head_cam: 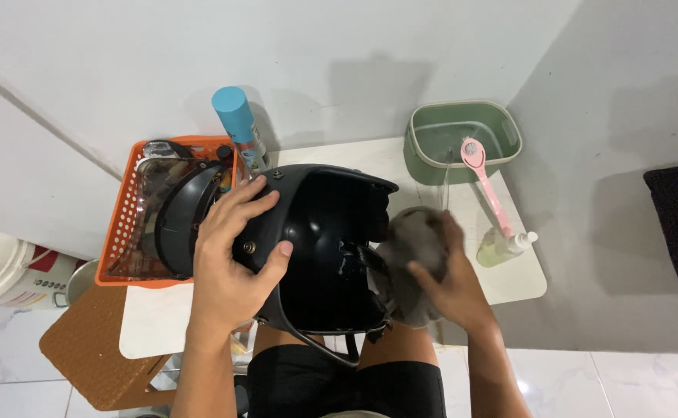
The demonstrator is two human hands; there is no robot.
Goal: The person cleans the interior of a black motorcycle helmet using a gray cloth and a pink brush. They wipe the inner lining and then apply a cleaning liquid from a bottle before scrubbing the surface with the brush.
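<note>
While gripped, helmet [319, 248] opens upward.

Spray can [240, 124] w/ blue cap is standing upright at table's back edge, label partly hidden. Small clear bottle [503, 248] w/ yellowish liquid, white pump, is lying near right edge. White bucket [2, 271] w/ red label is sitting far left.

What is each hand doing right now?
Left hand: closed on the black helmet, gripping its shell.
Right hand: holding a grey cloth against the helmet.
</note>
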